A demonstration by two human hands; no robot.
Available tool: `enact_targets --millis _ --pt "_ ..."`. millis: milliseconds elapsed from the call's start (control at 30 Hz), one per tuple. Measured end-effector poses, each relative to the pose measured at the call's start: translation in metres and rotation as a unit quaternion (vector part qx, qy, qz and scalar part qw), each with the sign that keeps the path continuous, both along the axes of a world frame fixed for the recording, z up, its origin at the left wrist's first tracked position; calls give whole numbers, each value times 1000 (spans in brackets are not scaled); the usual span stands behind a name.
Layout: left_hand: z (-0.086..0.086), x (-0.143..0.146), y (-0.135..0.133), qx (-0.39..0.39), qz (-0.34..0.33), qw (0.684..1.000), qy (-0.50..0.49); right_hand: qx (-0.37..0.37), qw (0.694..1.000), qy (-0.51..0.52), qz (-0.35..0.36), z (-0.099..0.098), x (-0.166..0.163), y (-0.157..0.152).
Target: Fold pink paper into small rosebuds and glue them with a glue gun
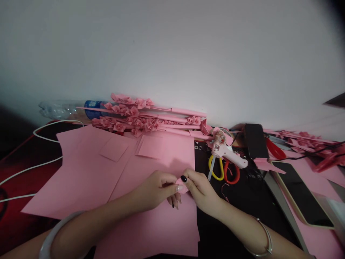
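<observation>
A small folded piece of pink paper (182,186) is pinched between my two hands, above large pink sheets (151,230). My left hand (155,190) grips its left side with thumb and forefinger closed. On the other side, my right hand (201,189) is closed on it too, the dark-nailed thumb pressing on top. The fingers cover most of the paper, so its folded shape is partly hidden. Beyond my hands lie a stack of small pink paper squares (149,146) and a single pink square (114,149).
Pink paper flower stems (134,120) lie along the wall beside a plastic bottle (61,109). To the right are a glue gun (226,154), scissors with yellow and red handles (232,173), a black phone (254,140) and a larger phone (304,194). White cables (32,165) run at left.
</observation>
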State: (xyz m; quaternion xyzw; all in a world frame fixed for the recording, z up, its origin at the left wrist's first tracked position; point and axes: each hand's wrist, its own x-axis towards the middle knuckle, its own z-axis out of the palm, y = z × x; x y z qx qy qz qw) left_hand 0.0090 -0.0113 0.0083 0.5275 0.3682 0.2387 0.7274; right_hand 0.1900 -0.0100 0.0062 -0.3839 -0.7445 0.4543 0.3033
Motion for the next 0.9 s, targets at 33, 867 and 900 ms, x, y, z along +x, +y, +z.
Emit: enact_targets --millis 33,867,900 --pt "0 0 0 -1 3 1000 3 -10 1000 5 -11 -1 0 0" --pt "-4 1 4 -9 137 991 10 -29 987 133 -80 -2 2 6" --pt "-4 1 4 -5 135 991 9 -40 986 146 -70 -2 3 6"
